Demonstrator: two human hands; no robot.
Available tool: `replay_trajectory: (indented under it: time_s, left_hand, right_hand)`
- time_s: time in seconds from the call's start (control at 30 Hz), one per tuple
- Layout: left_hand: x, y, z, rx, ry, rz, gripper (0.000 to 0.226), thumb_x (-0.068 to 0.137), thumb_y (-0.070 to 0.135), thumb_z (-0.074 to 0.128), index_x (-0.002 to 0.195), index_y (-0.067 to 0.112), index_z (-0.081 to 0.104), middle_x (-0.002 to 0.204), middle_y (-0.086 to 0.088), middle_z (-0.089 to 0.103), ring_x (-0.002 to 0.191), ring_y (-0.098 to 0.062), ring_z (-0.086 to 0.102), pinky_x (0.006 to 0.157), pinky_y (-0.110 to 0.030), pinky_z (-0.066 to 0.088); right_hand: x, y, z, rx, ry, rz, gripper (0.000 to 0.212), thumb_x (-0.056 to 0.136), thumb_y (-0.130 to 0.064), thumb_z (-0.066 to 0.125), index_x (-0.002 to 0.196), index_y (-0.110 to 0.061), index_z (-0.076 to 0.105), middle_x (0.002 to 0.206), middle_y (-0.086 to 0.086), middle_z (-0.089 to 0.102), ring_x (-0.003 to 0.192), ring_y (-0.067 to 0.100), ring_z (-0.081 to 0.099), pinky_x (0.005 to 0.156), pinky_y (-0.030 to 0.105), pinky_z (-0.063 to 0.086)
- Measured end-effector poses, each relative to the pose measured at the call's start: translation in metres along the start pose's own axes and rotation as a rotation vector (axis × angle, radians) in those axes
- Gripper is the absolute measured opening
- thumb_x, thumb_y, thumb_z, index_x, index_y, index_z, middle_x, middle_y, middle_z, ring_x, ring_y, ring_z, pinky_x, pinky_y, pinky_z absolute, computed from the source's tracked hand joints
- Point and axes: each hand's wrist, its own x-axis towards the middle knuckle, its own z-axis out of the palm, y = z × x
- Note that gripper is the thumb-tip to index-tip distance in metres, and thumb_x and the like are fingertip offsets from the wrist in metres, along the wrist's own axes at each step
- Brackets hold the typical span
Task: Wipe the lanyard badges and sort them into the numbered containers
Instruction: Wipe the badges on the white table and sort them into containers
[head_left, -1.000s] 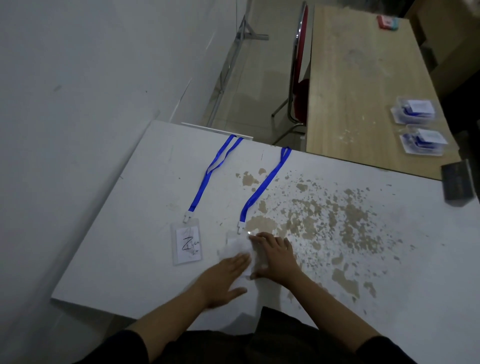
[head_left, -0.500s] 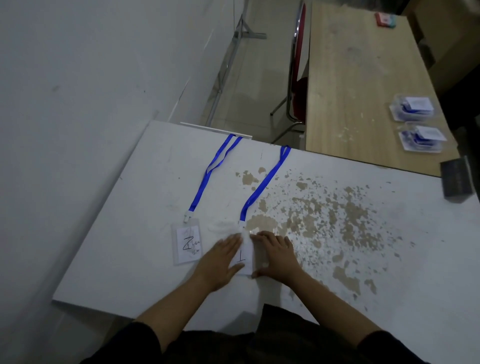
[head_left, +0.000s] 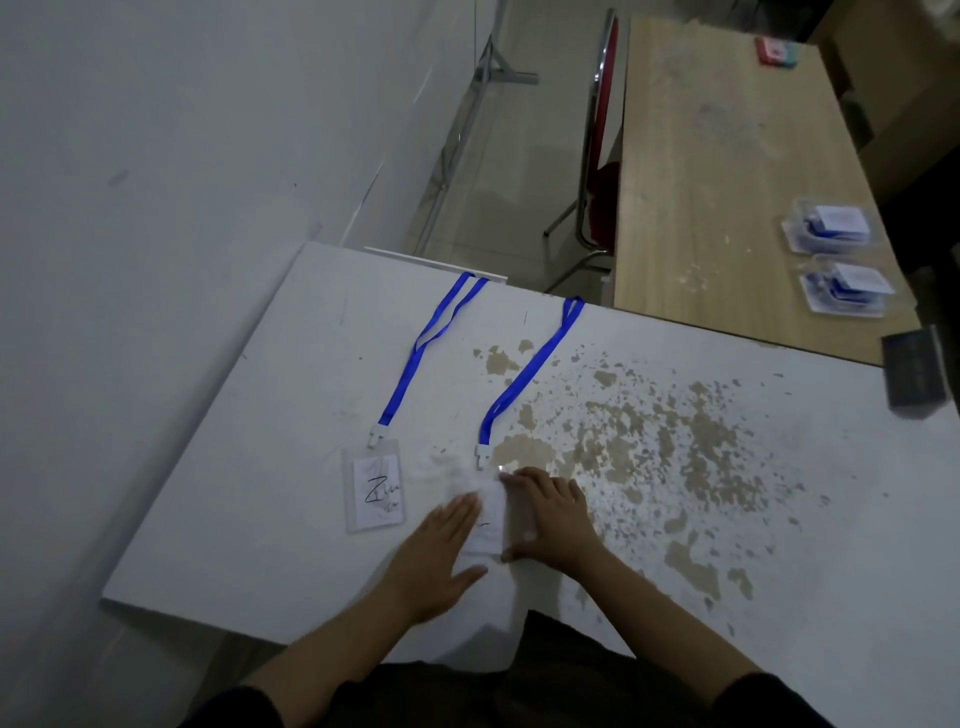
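Two badges on blue lanyards lie on the white table (head_left: 249, 467). The left badge (head_left: 375, 491) is a clear holder with a handwritten card, and its lanyard (head_left: 415, 358) runs to the far edge. The second badge (head_left: 488, 519) lies between my hands, its lanyard (head_left: 524, 379) stretched out behind it. My left hand (head_left: 441, 556) lies flat with straight fingers along that badge's left side. My right hand (head_left: 550, 519) presses on its right edge with spread fingers. A blurred pale smear shows beyond my left fingertips; no wipe is plainly visible. Two clear containers (head_left: 831, 228) (head_left: 844, 288) hold blue lanyards and white cards.
The containers stand on a wooden table (head_left: 717, 182) behind the white one, at the right. A dark box (head_left: 914, 369) sits at the white table's right edge. A red chair (head_left: 602, 171) stands between the tables. The white top is chipped brown right of my hands.
My left hand slid forward over the second badge and back toward me. The white wipe that covered the badge a second ago no longer shows. My right hand has stayed put.
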Motion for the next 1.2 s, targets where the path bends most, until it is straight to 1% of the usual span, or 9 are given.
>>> replay_trajectory:
  time_s: [0.17,0.27,0.4,0.57,0.7,0.8,0.93,1.03,1.2]
  left_hand:
    - [-0.025,0.005,0.017,0.014,-0.054,0.023,0.083,0.092,0.071,0.015,0.153,0.022,-0.011,0.159,0.01,-0.019,0.146,-0.005,-0.019,0.121,-0.03,-0.012]
    - [-0.002,0.007,0.004,0.036,-0.066,0.067,0.078,0.096,0.065,0.018,0.154,0.02,-0.007,0.16,0.007,-0.013,0.149,-0.007,-0.011,0.122,-0.029,-0.009]
    - [0.035,0.004,-0.018,0.01,0.006,-0.007,0.07,0.101,0.054,0.024,0.154,0.019,-0.004,0.162,0.004,-0.01,0.148,-0.007,-0.011,0.123,-0.029,-0.003]
    - [0.021,0.004,-0.006,0.026,-0.063,0.069,0.077,0.097,0.062,0.026,0.155,0.02,-0.004,0.161,0.005,-0.009,0.149,-0.008,-0.008,0.123,-0.033,0.0]
    - [0.028,0.0,-0.013,0.075,-0.014,0.02,0.082,0.096,0.063,0.028,0.154,0.016,-0.006,0.16,0.003,-0.014,0.149,-0.009,-0.012,0.123,-0.032,-0.002]
    - [0.025,0.006,-0.007,0.062,-0.09,0.132,0.083,0.094,0.065,0.028,0.155,0.018,-0.004,0.162,0.003,-0.006,0.149,-0.009,-0.007,0.123,-0.031,-0.002]
    - [0.03,0.0,-0.011,0.098,-0.041,0.068,0.082,0.095,0.064,0.028,0.154,0.017,-0.005,0.161,0.004,-0.009,0.149,-0.009,-0.009,0.123,-0.032,-0.002]
    - [0.024,0.005,-0.004,0.07,-0.111,0.137,0.084,0.092,0.069,0.025,0.155,0.02,-0.003,0.162,0.004,-0.006,0.149,-0.008,-0.006,0.123,-0.03,-0.003]
    - [0.022,-0.004,-0.016,-0.014,0.021,-0.046,0.079,0.098,0.058,0.031,0.154,0.016,-0.005,0.16,0.004,-0.013,0.149,-0.009,-0.011,0.123,-0.03,-0.002]
  right_hand:
    - [0.002,0.001,0.002,0.021,0.006,0.008,0.11,0.052,-0.074,0.074,0.146,-0.044,0.023,0.148,-0.013,0.026,0.132,0.018,0.033,0.113,0.048,0.022]
    - [0.002,0.001,0.003,0.023,0.011,0.003,0.11,0.053,-0.074,0.073,0.146,-0.043,0.024,0.148,-0.013,0.026,0.133,0.017,0.033,0.113,0.049,0.022]
    - [0.002,0.001,0.003,0.011,0.014,0.006,0.111,0.053,-0.077,0.071,0.147,-0.04,0.024,0.149,-0.011,0.026,0.133,0.019,0.033,0.112,0.047,0.023]
    - [0.003,0.001,0.004,0.015,0.007,0.009,0.11,0.054,-0.075,0.072,0.147,-0.042,0.022,0.15,-0.012,0.025,0.135,0.018,0.031,0.114,0.046,0.022]
    - [0.003,0.001,0.005,0.029,0.007,0.016,0.111,0.054,-0.075,0.071,0.147,-0.04,0.023,0.15,-0.012,0.024,0.135,0.017,0.03,0.114,0.048,0.02]
    - [0.003,0.002,0.006,0.026,0.015,0.005,0.11,0.054,-0.072,0.073,0.147,-0.042,0.022,0.15,-0.012,0.024,0.135,0.017,0.03,0.115,0.047,0.021]
    - [0.004,0.002,0.006,0.047,0.008,0.018,0.112,0.052,-0.074,0.073,0.147,-0.041,0.023,0.149,-0.012,0.024,0.134,0.017,0.03,0.115,0.05,0.021]
    - [0.004,0.004,0.008,0.036,0.011,0.007,0.112,0.053,-0.072,0.073,0.148,-0.042,0.021,0.15,-0.012,0.023,0.135,0.017,0.03,0.115,0.049,0.021]
    - [0.003,0.003,0.006,0.043,0.013,0.004,0.111,0.052,-0.073,0.074,0.146,-0.043,0.022,0.148,-0.012,0.025,0.133,0.018,0.031,0.114,0.049,0.021]
